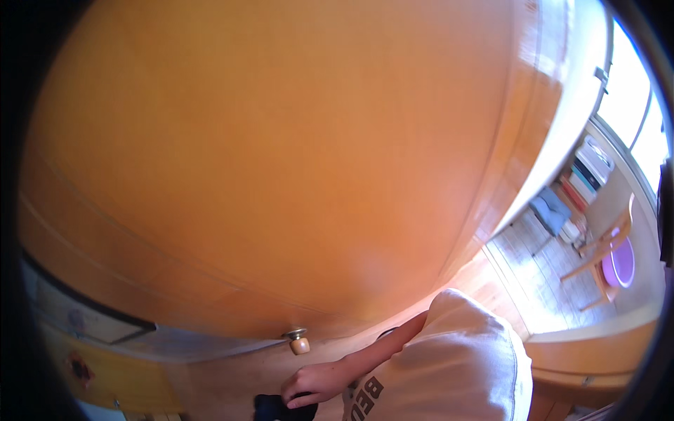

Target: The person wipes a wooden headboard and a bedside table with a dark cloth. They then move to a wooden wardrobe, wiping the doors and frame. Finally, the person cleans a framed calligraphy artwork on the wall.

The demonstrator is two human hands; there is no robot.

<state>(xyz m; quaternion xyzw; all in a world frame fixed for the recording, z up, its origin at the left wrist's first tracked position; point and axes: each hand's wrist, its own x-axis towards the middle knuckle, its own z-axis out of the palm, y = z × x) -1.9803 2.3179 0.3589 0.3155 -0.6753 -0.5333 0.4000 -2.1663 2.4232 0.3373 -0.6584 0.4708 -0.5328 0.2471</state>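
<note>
My right hand (311, 383) reaches in from a white short sleeve at the bottom centre, with its fingers bent over a dark, soft-looking item (285, 408). That item is cut off by the lower edge, and its kind is unclear. My left hand is out of view. An orange-brown wooden door (295, 158) fills most of the picture. Its round wooden knob (299, 345) on a metal base is just above my right hand, apart from it. My white shirt (453, 368) with dark printed letters covers the lower right.
Through an opening at the right are a tiled floor (547, 279), a wooden chair (597, 263), a purple basin (620, 263), a blue cushion (550, 209), stacked boxes (582, 181) and a bright window (626, 79). A yellow wooden surface (126, 381) and a dark-edged frame (89, 302) are at lower left.
</note>
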